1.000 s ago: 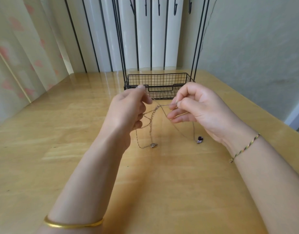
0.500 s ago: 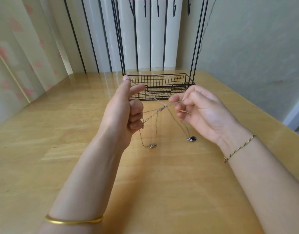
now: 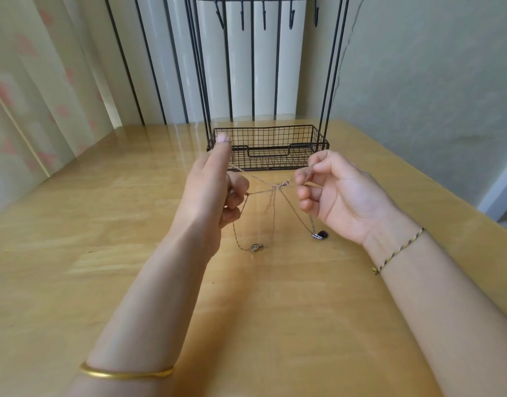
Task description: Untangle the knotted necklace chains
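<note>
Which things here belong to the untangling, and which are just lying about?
Job: chains knotted mid-air, dark pendant, silver pendant, left hand and right hand holding strands.
Idle: wire basket rack on table, gold bangle, cord bracelet.

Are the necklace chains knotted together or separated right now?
Knotted. The chains meet in a small tangle stretched between the left hand and right hand.

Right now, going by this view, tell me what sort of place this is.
Probably a room at home: a wooden table, a patterned curtain at the left, and a black wire jewellery stand with hooks and a basket.
</note>
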`<control>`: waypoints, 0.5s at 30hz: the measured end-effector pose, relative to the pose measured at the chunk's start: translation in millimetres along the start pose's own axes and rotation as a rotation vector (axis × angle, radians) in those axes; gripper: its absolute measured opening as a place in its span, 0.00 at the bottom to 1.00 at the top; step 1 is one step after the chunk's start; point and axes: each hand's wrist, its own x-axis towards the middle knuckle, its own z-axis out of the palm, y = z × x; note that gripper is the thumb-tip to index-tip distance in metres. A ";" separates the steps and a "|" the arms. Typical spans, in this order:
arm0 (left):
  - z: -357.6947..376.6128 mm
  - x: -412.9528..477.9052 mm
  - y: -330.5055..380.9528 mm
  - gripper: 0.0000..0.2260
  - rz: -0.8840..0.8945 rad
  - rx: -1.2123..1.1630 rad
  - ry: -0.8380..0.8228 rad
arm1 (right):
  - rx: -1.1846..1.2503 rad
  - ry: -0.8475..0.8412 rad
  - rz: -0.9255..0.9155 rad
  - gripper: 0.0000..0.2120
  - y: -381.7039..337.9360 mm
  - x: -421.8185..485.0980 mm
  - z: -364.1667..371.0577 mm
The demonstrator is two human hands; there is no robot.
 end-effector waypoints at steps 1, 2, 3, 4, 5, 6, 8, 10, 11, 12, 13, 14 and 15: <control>0.6 0.8 -1.5 0.14 0.024 0.017 0.004 | 0.003 0.003 0.020 0.10 -0.4 0.3 -1.3; 1.7 0.9 -3.1 0.15 0.047 0.038 0.006 | 0.011 0.003 0.039 0.10 -1.2 0.3 -3.1; 2.7 1.1 -5.2 0.15 0.068 0.060 0.009 | 0.017 -0.001 0.058 0.10 -2.4 0.5 -4.5; 4.8 0.7 -7.0 0.16 0.083 0.081 0.011 | 0.010 -0.007 0.071 0.10 -3.9 0.2 -6.4; 7.0 0.5 -9.0 0.17 0.093 0.103 0.013 | -0.014 -0.013 0.079 0.10 -5.5 0.0 -8.8; 9.2 0.1 -10.8 0.17 0.098 0.124 0.012 | -0.051 -0.019 0.084 0.10 -6.6 -0.6 -11.7; 12.5 -0.2 -14.5 0.19 0.101 0.151 -0.001 | -0.104 -0.041 0.092 0.09 -7.8 -3.5 -17.9; 14.1 0.6 -18.4 0.19 0.093 0.164 -0.012 | -0.050 -0.071 0.094 0.08 -8.4 -7.4 -23.6; 14.9 1.2 -20.6 0.20 0.085 0.173 -0.016 | 0.007 -0.079 0.090 0.07 -8.7 -9.4 -25.8; 15.9 1.4 -22.9 0.20 0.075 0.183 -0.019 | 0.055 -0.083 0.086 0.07 -8.8 -11.1 -27.6; 17.0 1.5 -24.7 0.20 0.065 0.192 -0.022 | 0.082 -0.085 0.084 0.07 -9.1 -11.9 -28.9; 18.0 1.7 -26.7 0.21 0.055 0.199 -0.025 | 0.090 -0.087 0.088 0.07 -9.0 -12.2 -30.1; 18.6 2.0 -28.4 0.21 0.046 0.203 -0.025 | 0.080 -0.083 0.095 0.07 -8.8 -11.6 -31.4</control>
